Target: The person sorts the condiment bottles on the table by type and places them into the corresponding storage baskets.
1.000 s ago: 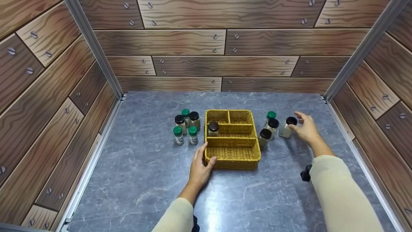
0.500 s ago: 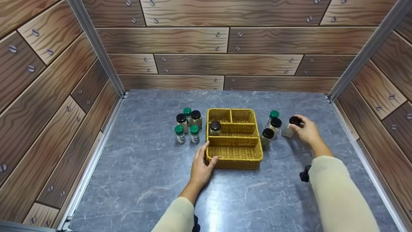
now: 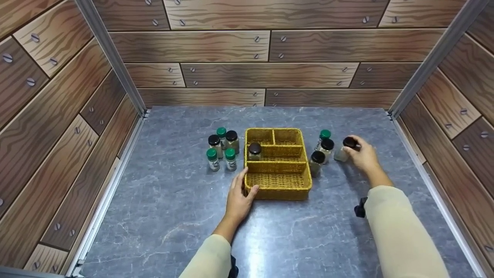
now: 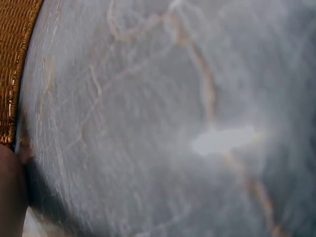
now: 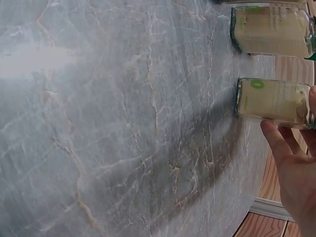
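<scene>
My right hand [image 3: 362, 156] grips a glass spice jar [image 3: 340, 155] by its black cap, thumb on the near side. In the right wrist view the jar [image 5: 271, 101] holds pale powder, and its base is close to the tabletop. My left hand [image 3: 238, 197] holds the front-left corner of a yellow woven basket [image 3: 283, 194], fingers along the left wall and thumb at the front rim. A brown-capped jar [image 3: 254, 151] stands in the left of the basket's middle compartment. The left wrist view shows the basket's woven side [image 4: 12, 59] and part of the hand.
Right of the basket stand a green-capped jar [image 3: 325, 134] and two black-capped jars [image 3: 327, 145]. To its left is a cluster of green-capped jars [image 3: 230, 160] and black-capped jars [image 3: 214, 141]. Wood-patterned panels [image 3: 224, 75] enclose the grey marbled tabletop [image 3: 173, 200] at back and sides.
My right hand has closed from beside the jar onto its cap, and the jar has moved slightly. The left hand stays at the basket's corner. The head view has shifted a little.
</scene>
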`<move>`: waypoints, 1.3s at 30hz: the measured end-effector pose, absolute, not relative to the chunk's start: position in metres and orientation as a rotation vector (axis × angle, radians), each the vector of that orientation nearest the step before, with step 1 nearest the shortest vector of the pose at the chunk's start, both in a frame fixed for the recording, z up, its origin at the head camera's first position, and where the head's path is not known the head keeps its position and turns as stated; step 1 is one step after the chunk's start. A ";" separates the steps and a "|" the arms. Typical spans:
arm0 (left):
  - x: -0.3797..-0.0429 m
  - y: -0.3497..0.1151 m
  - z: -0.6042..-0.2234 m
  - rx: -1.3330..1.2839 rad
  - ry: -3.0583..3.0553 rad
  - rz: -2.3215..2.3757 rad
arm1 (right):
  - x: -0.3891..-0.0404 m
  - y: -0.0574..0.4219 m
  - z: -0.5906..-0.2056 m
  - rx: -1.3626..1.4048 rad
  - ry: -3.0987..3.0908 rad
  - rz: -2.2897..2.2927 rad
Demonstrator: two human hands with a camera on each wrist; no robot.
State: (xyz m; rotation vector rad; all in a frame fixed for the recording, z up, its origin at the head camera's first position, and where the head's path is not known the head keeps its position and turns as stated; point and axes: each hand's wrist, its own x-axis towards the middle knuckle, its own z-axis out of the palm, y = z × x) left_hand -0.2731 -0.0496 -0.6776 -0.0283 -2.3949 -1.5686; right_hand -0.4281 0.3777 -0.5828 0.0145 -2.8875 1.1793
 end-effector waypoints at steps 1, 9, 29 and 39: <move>-0.273 -0.050 -0.678 -0.025 -2.396 -1.565 | -0.428 0.377 -0.583 0.009 -2.887 1.188; -0.272 -0.049 -0.678 -0.025 -2.391 -1.556 | -0.423 0.374 -0.587 0.006 -2.830 1.228; -0.273 -0.049 -0.676 -0.029 -2.389 -1.554 | -0.405 0.384 -0.557 -0.008 -2.695 1.608; -0.274 -0.049 -0.676 -0.025 -2.388 -1.547 | -0.393 0.382 -0.527 -0.006 -2.598 1.681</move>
